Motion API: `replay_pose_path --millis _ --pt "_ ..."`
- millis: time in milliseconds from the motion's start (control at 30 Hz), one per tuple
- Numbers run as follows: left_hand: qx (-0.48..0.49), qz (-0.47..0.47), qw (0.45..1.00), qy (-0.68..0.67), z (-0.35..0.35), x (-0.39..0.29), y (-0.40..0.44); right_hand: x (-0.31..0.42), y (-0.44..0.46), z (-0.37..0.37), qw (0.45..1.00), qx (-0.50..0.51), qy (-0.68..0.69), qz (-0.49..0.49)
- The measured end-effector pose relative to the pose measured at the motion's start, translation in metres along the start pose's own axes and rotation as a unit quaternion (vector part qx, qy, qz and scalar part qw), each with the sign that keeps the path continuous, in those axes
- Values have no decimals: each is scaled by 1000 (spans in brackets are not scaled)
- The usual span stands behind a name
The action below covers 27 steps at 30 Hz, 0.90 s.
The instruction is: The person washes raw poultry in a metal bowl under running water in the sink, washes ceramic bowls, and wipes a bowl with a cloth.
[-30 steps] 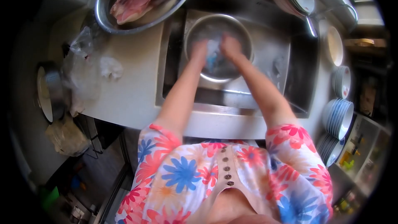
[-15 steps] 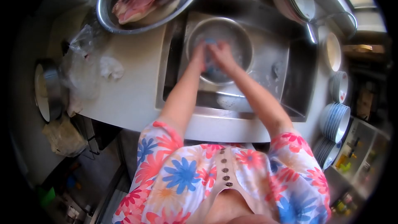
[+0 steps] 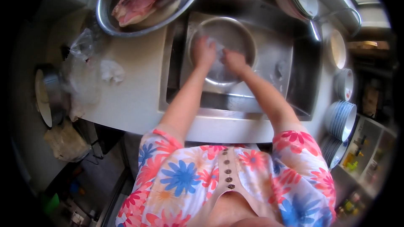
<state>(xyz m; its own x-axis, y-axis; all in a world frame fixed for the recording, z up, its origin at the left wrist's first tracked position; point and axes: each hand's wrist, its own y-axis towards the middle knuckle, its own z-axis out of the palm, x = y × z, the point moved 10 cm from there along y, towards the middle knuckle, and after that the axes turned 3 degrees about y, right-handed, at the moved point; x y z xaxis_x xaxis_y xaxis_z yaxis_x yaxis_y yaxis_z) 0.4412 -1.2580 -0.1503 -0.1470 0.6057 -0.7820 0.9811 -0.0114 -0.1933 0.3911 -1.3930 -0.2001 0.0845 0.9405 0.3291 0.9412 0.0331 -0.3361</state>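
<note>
A round steel basin (image 3: 252,46) sits in the sink, and both my hands are inside it. Between them is a pale, bluish-white cloth (image 3: 219,53), blurred by motion. My left hand (image 3: 204,53) is curled at the cloth's left side, its fingers smeared. My right hand (image 3: 234,61) is closed on the cloth's right side, with the knuckles facing up. The basin's floor looks wet and greyish, though I cannot tell how much water it holds.
A large metal bowl (image 3: 103,19) holding raw meat (image 3: 145,2) stands at the back left. Plastic bags (image 3: 82,67) and a crumpled white wad (image 3: 112,71) lie on the left counter. Stacked bowls (image 3: 340,120) line the right edge, near a wire-handled strainer (image 3: 314,31).
My left hand has shifted slightly up and left, and my right hand down and right, so they are farther apart. More of the pale cloth shows between them.
</note>
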Motion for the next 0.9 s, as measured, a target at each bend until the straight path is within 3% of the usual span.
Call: replay_pose_path --millis 67,100,167,267,300,367,400,433,467,567,600,667,700,733,800,900 --pt "53 -104 992 -39 13 24 -4 -43 19 -10 990 -34 94 99" --pt "85 -227 958 -151 17 35 -16 -40 16 -37 969 -111 175 135" --pt "139 -449 803 -366 36 35 -51 19 -3 -72 946 -92 305 64" --pt "225 -358 698 -578 80 57 -26 94 -45 -104 895 -135 425 -30" --pt "333 -259 721 -549 96 68 -11 103 -46 -100 896 -153 407 -84" --pt "206 -98 906 -357 118 128 27 50 -23 -64 935 -154 316 49" --pt "154 -131 922 -330 89 101 18 19 -8 -54 945 -154 267 113" --pt "103 -166 933 -304 56 70 6 -6 6 -43 969 -83 198 121" --pt "52 -133 962 -231 23 41 2 -24 11 -31 983 -8 126 130" --pt "-70 -7 996 -57 -16 2 2 -12 -1 -60 992 -95 14 76" --pt "-59 6 998 -18 -10 -2 -2 -8 -1 -32 995 19 -49 86" --pt "-46 35 996 72 -11 -15 -8 17 -16 8 980 138 -138 30" --pt "80 -74 993 38 4 5 -6 16 -20 -8 980 162 -103 48" --pt "135 -178 973 -50 12 20 -14 -1 -11 -20 984 118 -103 83" --pt "238 -365 871 -227 37 31 -45 3 -1 -60 995 -63 -73 35" --pt "216 -497 756 -366 56 38 -67 51 -25 -102 975 -145 145 -87"
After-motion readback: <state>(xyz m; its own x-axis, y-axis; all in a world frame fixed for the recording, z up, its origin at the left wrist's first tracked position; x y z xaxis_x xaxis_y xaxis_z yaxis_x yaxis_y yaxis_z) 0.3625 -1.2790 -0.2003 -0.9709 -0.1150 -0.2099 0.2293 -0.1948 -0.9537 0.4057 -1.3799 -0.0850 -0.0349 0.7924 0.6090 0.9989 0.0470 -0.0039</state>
